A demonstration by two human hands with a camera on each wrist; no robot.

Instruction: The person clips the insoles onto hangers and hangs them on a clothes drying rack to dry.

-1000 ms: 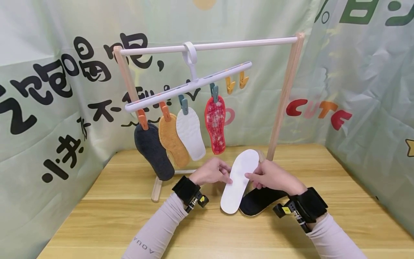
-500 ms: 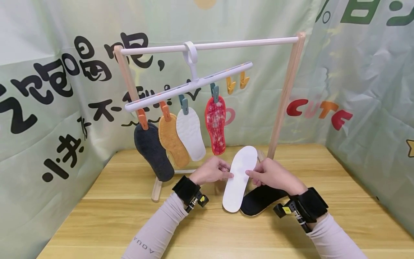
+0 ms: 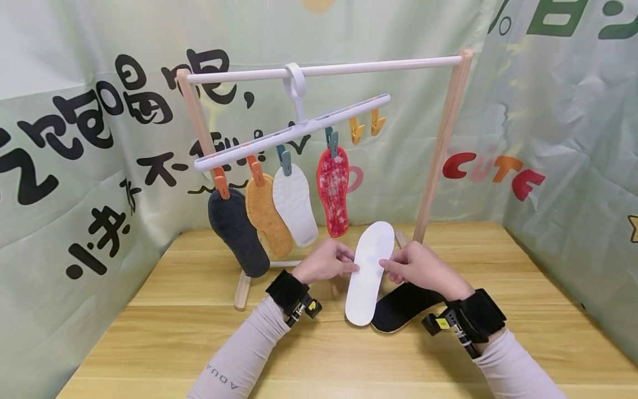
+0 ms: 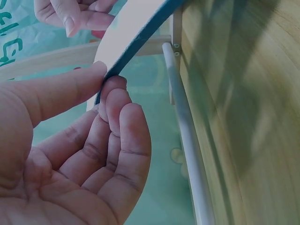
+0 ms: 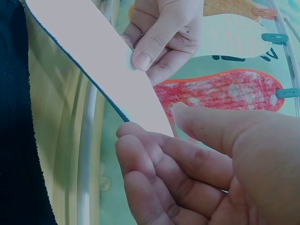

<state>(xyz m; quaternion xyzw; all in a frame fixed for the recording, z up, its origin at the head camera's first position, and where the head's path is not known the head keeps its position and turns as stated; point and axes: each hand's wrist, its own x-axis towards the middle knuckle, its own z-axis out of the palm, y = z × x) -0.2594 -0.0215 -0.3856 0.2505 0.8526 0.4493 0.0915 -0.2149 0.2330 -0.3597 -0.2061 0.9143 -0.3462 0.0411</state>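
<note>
A white insole (image 3: 366, 293) with a dark blue edge is held up at a tilt above the table. My left hand (image 3: 326, 262) pinches its left side between thumb and fingers. On the opposite side my right hand (image 3: 421, 269) pinches it too, the thumb lying on the white face. In the left wrist view, the left thumb presses the white insole (image 4: 129, 35) against curled fingertips. The right wrist view has the white insole (image 5: 93, 51) running between both hands. Beneath the right hand lies a black insole (image 3: 406, 307), partly covered.
Behind the hands, a wooden rack carries a slanted white clip hanger (image 3: 299, 131). Clipped to it hang a dark grey insole (image 3: 236, 230), an orange-tan insole (image 3: 266, 213), a white textured insole (image 3: 295, 205) and a red insole (image 3: 333, 194). Two yellow clips (image 3: 356, 131) hang without insoles.
Both hands have raised the white insole slightly and turned it a little more upright, its top now higher. The black insole and the hanging insoles stay where they were.
</note>
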